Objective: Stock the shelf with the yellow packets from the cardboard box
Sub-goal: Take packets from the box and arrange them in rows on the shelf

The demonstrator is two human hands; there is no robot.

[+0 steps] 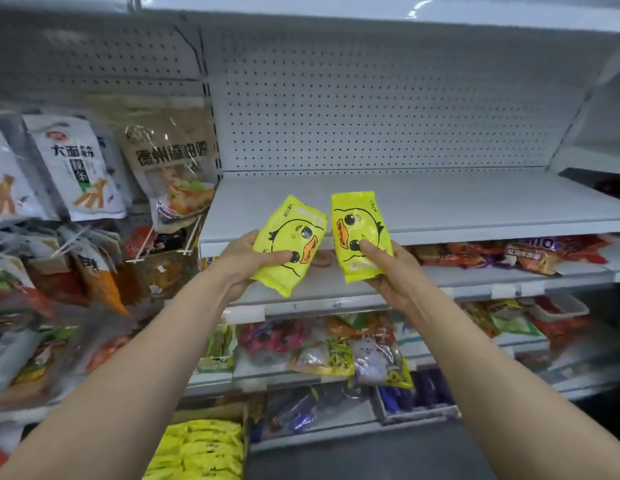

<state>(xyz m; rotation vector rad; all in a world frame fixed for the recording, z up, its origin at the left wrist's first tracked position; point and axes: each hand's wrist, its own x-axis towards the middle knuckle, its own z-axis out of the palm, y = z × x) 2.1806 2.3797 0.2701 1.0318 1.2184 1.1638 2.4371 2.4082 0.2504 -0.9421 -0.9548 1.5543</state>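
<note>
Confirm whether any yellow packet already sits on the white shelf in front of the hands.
No: the white shelf is bare; both yellow packets are in the left hand and right hand.

White pegboard back panel (pixel 388 109) above snack-filled lower racks (pixel 336 341).

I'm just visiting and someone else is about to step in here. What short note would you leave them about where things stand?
Left hand: holding one yellow packet.
Right hand: holding a second packet.
Both are held up in front of the bare white shelf.
Cardboard box, low down, holds more packets.
Done: none on that shelf.
Left: set down these two, then the rest.
</note>
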